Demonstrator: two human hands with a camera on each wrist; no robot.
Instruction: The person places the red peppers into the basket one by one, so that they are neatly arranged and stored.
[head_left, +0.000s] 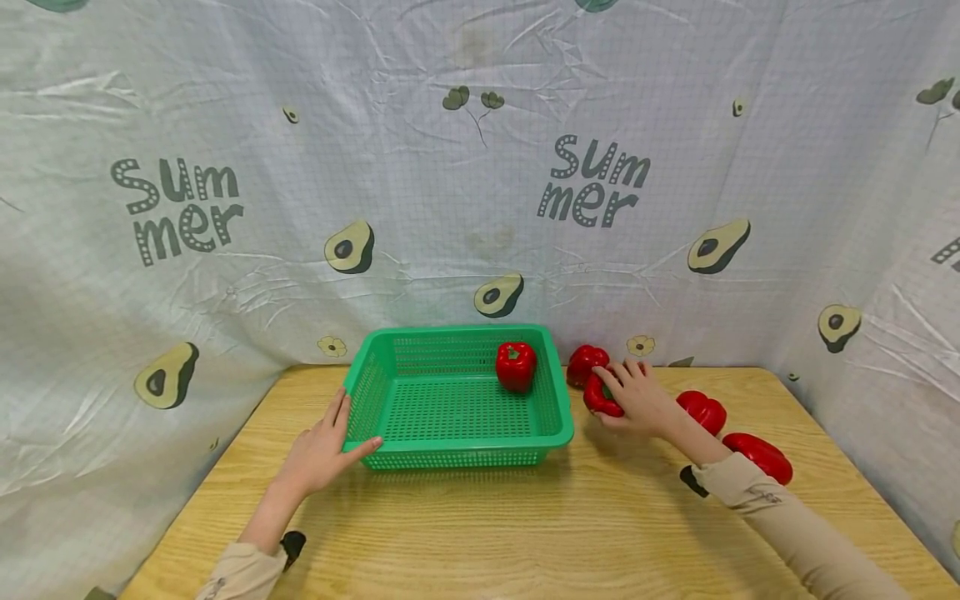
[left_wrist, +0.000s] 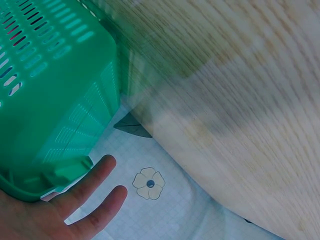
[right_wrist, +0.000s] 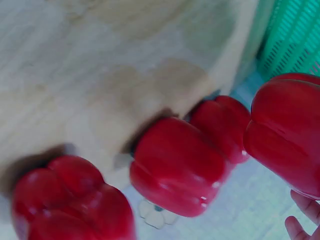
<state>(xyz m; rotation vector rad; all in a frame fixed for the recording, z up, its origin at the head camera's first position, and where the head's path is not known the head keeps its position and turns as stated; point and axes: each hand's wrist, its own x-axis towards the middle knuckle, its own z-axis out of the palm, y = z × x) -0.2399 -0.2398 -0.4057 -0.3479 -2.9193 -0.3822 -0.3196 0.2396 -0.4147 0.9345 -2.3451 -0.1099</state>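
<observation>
At the front left corner of a green plastic basket, my left hand rests with its thumb and fingers spread along the rim. The left wrist view shows two fairly straight fingers beside the basket's rim. My right hand grips a red bell pepper just right of the basket; the hand covers part of it. In the right wrist view this bell pepper is at the right edge, by the fingertips. Inside the basket, at its right end, stands one red bell pepper.
Behind the held pepper lies another red bell pepper, close to the basket. Two more, a rounded bell pepper and a longer one, lie on the wooden table near my right forearm. A printed cloth hangs behind the table.
</observation>
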